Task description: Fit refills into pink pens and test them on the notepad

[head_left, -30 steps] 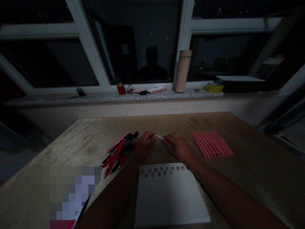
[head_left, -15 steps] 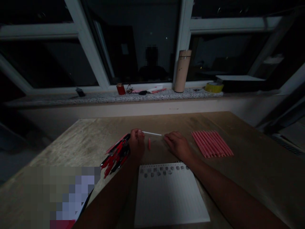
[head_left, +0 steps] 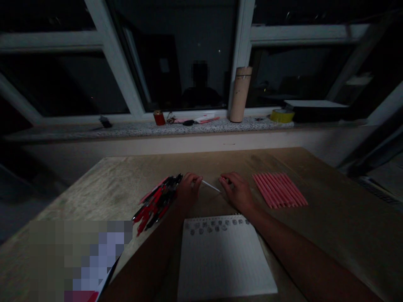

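Note:
My left hand (head_left: 189, 186) is closed, pinching one end of a thin white stick (head_left: 211, 186) that looks like a pen refill. The stick slants down to the right, its free end close to my right hand (head_left: 236, 189). Thumb and fingertips of my right hand are pinched together on a small red piece (head_left: 224, 178), mostly hidden by the fingers. Beside my left hand lies a heap of red and black pens (head_left: 157, 203). To the right of my right hand, several pink pen-like tubes (head_left: 279, 190) lie side by side in a row.
A spiral notepad (head_left: 225, 260) with round scribbles along its top lies between my forearms on the table (head_left: 103, 184). On the windowsill behind stand a tan cylinder (head_left: 241, 94), a red container (head_left: 159, 118) and a yellow tape roll (head_left: 282, 115).
The small red piece that lay on the table between my hands is gone from there; red now shows in my right fingertips. My left hand moved right, and the white stick tilts more steeply.

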### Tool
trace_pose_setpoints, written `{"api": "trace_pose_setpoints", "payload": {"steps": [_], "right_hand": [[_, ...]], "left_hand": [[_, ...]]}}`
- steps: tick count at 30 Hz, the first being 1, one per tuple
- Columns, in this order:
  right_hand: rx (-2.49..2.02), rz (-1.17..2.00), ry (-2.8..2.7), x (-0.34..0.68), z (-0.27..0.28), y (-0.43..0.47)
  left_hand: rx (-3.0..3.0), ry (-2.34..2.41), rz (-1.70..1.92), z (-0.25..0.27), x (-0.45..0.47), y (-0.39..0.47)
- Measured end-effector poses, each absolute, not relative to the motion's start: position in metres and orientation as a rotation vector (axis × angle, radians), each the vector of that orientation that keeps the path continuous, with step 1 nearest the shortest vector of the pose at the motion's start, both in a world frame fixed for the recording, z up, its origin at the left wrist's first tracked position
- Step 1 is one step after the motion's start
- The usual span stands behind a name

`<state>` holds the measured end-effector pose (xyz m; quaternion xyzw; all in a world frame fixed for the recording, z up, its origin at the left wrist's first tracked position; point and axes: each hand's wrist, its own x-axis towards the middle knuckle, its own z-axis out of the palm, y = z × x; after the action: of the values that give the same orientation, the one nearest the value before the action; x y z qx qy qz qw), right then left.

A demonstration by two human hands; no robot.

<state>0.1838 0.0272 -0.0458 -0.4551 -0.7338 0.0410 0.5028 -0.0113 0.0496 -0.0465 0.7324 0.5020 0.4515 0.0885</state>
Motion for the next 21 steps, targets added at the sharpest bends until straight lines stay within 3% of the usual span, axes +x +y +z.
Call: {"api": "trace_pose_setpoints", "payload": {"steps": [13,21], "right_hand": [[-1.071,0.134,-1.740,0.1830,-0.0435,0.0259],[-0.968,0.201,-1.737,0.1819,-0.0434,0.0234]], "left_hand": [[2.456,1.599,0.891,-0.0555,-0.0107,0.0549],[2.442,1.671,0.848,-0.0550,-0.0101,0.0521]]}}
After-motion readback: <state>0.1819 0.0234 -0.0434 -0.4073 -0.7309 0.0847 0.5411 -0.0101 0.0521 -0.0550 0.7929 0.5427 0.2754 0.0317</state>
